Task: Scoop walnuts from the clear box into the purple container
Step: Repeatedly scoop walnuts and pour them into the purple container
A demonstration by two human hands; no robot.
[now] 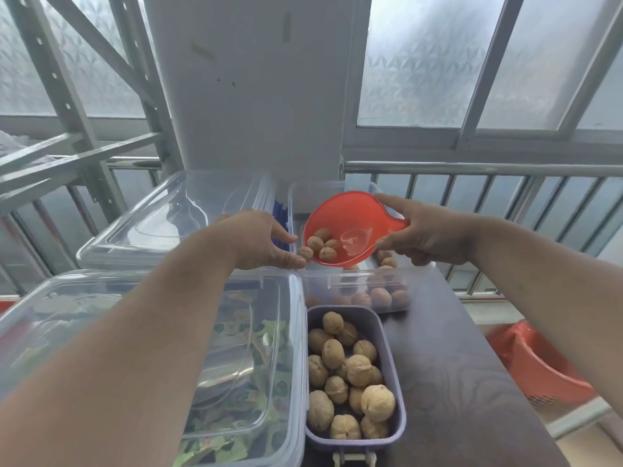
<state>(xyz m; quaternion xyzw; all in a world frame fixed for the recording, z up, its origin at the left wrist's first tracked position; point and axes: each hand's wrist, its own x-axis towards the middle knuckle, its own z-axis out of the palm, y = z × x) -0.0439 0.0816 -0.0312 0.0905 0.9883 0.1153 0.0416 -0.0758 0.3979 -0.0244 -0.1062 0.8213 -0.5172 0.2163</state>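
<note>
My right hand (pixel 423 234) grips the short handle of a red scoop (pixel 347 217), held tilted above the clear box (pixel 357 281). Several walnuts (pixel 323 246) lie in the scoop's low left side. More walnuts show through the clear box's front wall. My left hand (pixel 263 241) rests on the clear box's left rim, fingers against the edge, one walnut (pixel 305 253) right at its fingertips. The purple container (pixel 391 335) sits just in front of the clear box and holds several walnuts (pixel 350 379).
A large lidded clear box (pixel 168 348) with green leaves stands left of the purple container, another clear box (pixel 151 224) behind it. The dark table (pixel 472 382) ends at the right, with a red basket (pixel 536 362) below. A railing and window lie behind.
</note>
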